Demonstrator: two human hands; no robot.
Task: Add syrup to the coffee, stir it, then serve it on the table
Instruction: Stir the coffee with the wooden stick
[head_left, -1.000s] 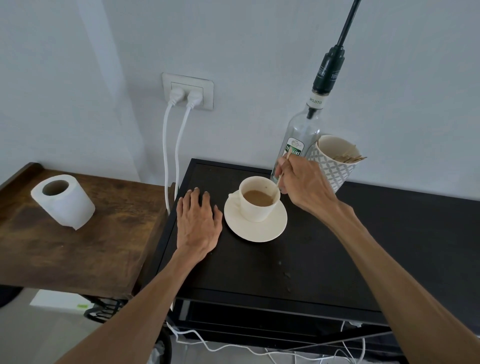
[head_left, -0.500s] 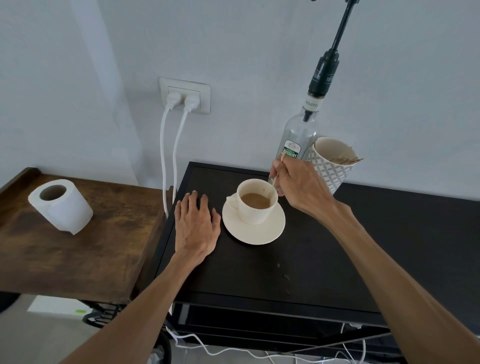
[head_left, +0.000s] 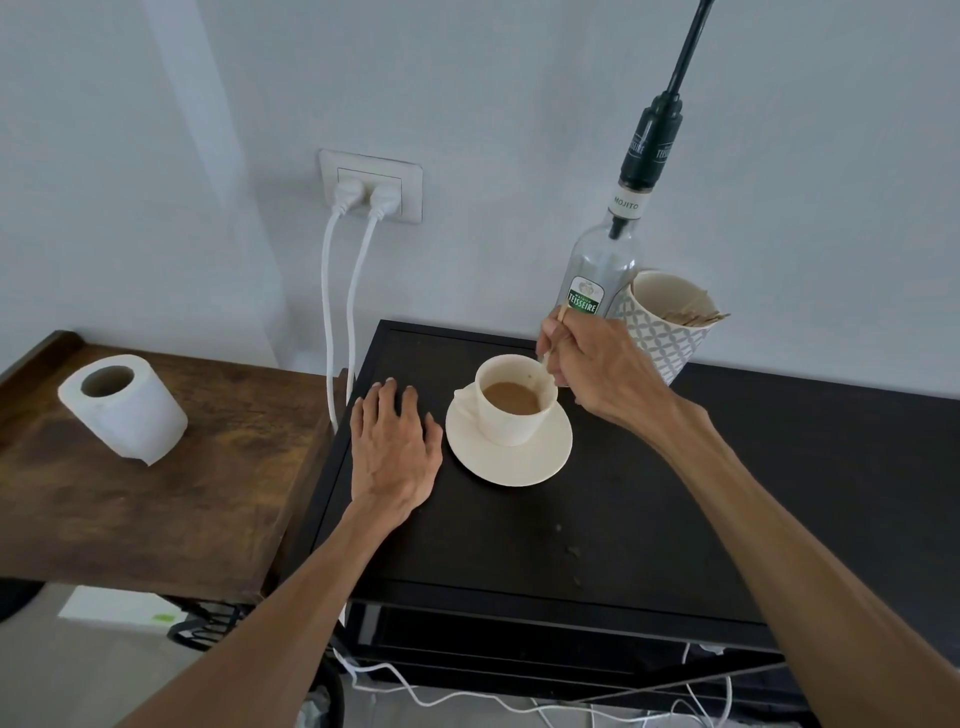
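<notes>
A cream cup (head_left: 506, 423) of milky coffee sits on a cream saucer (head_left: 511, 462) on the black table (head_left: 623, 519). My right hand (head_left: 597, 366) is shut on a thin wooden stir stick (head_left: 555, 332) whose lower end dips into the cup at its far right side. My left hand (head_left: 392, 447) lies flat on the table just left of the saucer, fingers spread, holding nothing. A clear syrup bottle (head_left: 602, 275) with a tall black pump stands behind the cup against the wall.
A patterned white mug (head_left: 662, 332) holding more wooden sticks stands right of the bottle. A brown wooden side table (head_left: 182, 509) at left carries a paper roll (head_left: 124, 408). Two white plugs (head_left: 363, 200) sit in a wall socket, cords hanging down. A few drips mark the table front.
My right hand has shifted slightly around the cup's far rim with the stick. The left hand stays flat in place. The camera view has shifted a little.
</notes>
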